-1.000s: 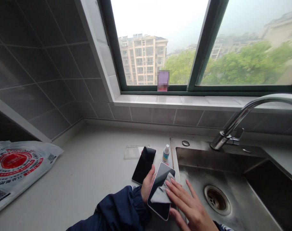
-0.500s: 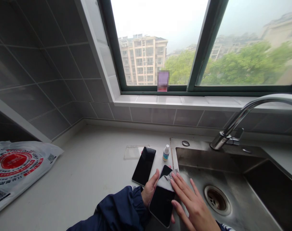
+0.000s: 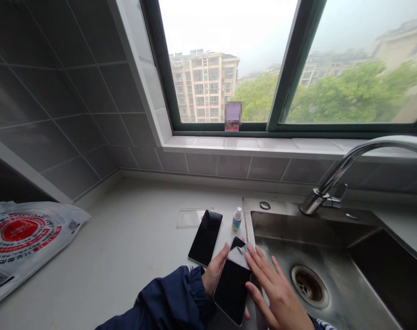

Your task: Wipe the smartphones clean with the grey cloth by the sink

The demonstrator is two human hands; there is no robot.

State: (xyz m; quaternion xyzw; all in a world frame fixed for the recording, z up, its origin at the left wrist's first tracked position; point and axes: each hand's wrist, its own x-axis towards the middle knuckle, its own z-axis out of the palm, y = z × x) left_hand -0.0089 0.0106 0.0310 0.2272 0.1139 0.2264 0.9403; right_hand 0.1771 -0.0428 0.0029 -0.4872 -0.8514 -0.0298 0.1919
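Note:
A smartphone with a dark screen lies tilted in my left hand, whose thumb rests along its left edge and whose fingertips show at the right edge. My right hand presses a thin light-grey cloth against the upper part of the screen, fingers stretched over it. Its thumb is by the phone's right edge. Just beyond, a second dark phone lies on the counter, overlapping a clear phone case. A small spray bottle with a white cap stands upright near the sink's edge.
To the right is a steel sink with a round drain and a chrome faucet. A white plastic bag with red and black print sits on the counter at left. A window is ahead.
The cloth and my right hand have shifted very slightly on the phone, and the phone has tilted a little. The second phone, case and bottle have stayed in place.

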